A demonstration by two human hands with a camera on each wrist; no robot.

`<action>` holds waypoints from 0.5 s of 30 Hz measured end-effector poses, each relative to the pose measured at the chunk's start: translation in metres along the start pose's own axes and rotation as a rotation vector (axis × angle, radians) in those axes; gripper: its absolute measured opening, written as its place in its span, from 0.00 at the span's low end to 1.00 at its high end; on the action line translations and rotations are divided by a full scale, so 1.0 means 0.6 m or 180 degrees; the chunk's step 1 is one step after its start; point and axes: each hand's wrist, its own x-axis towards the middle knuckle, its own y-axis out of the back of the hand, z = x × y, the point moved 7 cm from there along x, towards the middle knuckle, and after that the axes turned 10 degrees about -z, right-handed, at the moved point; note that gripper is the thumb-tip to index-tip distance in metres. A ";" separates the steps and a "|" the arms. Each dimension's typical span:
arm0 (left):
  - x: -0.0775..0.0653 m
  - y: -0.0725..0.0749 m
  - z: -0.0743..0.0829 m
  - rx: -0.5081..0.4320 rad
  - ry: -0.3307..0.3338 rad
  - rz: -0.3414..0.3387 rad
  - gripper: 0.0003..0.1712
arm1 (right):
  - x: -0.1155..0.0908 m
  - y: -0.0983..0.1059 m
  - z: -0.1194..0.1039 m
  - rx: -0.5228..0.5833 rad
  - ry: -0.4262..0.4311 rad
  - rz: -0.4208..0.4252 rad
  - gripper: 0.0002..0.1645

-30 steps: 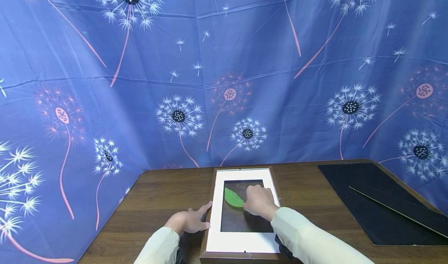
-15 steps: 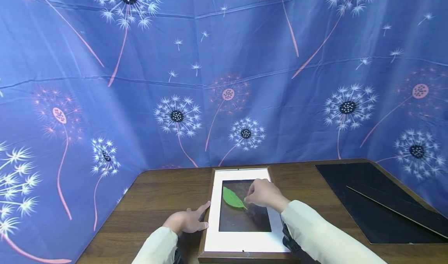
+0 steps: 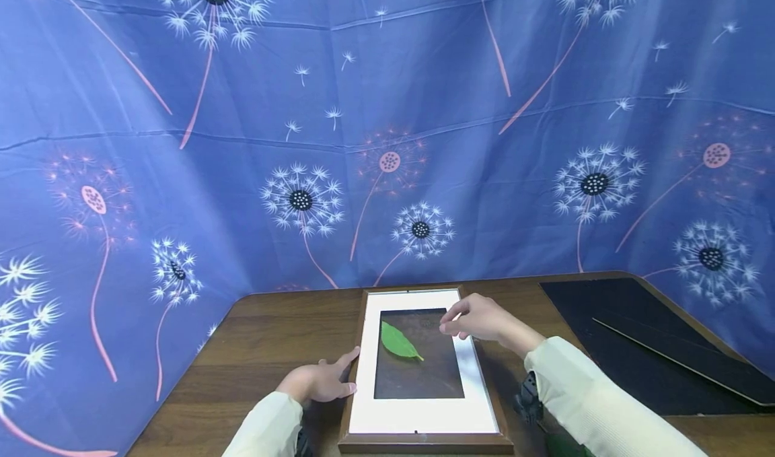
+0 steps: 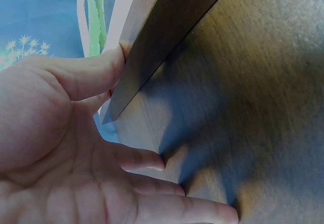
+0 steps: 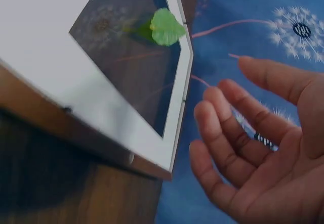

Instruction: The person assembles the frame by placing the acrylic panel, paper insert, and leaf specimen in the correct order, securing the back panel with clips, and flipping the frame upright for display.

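A green leaf (image 3: 398, 342) lies tilted on the dark glass (image 3: 418, 379) of a picture frame (image 3: 426, 443) with a wide white mat (image 3: 387, 416). The frame rests flat on the wooden table. At its left edge, my left hand (image 3: 319, 380) touches the brown side with thumb and index finger. Its other fingers (image 4: 187, 208) are spread straight on the tabletop in the left wrist view. Over the right side of the mat hovers my right hand (image 3: 481, 319), its fingers loosely bent and holding nothing. In the right wrist view the leaf's stem end is blurred.
A black board (image 3: 587, 302) with a narrower black strip (image 3: 684, 359) on it lies at the right of the table. Something dark green (image 3: 566, 445) shows below my right sleeve. Blue dandelion-print cloth (image 3: 363, 141) hangs behind and to the left.
My right hand has let go of the leaf's stem end and moved up and right, its fingers loosening. The leaf stays on the glass. My left hand keeps its place at the frame's edge.
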 end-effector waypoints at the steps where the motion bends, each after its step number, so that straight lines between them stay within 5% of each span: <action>1: -0.003 0.000 0.003 0.0023 -0.0008 -0.0003 0.40 | -0.002 0.002 0.004 0.0078 0.0042 -0.0046 0.12; 7: -0.025 0.003 0.024 0.0025 0.0024 -0.0060 0.39 | -0.021 0.017 0.030 0.0406 0.0245 -0.0280 0.15; 15: -0.030 0.004 0.028 -0.0046 0.0063 -0.0051 0.39 | -0.048 0.031 0.072 0.0423 0.0404 -0.0586 0.19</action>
